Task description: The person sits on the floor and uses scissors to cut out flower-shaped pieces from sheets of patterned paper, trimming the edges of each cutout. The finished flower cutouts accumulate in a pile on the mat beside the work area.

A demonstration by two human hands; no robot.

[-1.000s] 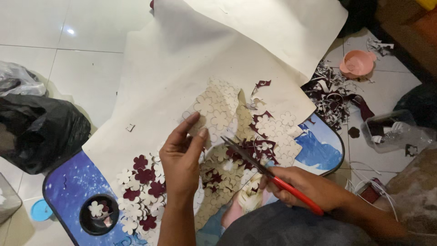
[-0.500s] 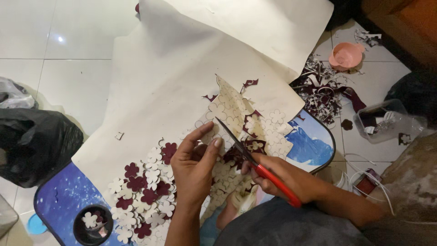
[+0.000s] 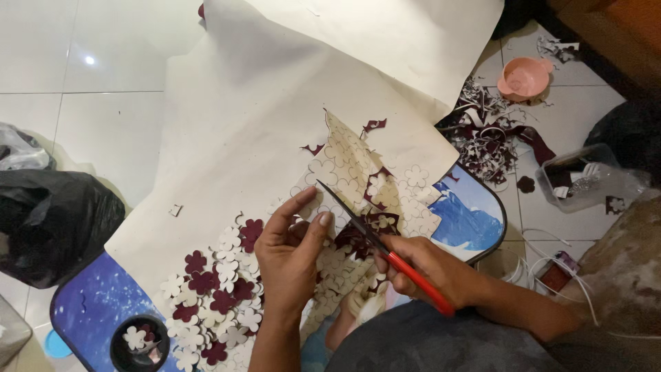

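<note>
Flower-printed sheet [image 3: 348,162] lifted higher, pinched by left fingers [image 3: 303,207], scissors [image 3: 375,241] alongside.

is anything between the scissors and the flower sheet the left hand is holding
Nothing visible. The scissors in the right hand already reach the flower-patterned sheet, which the left hand pinches at its lower edge.
</note>
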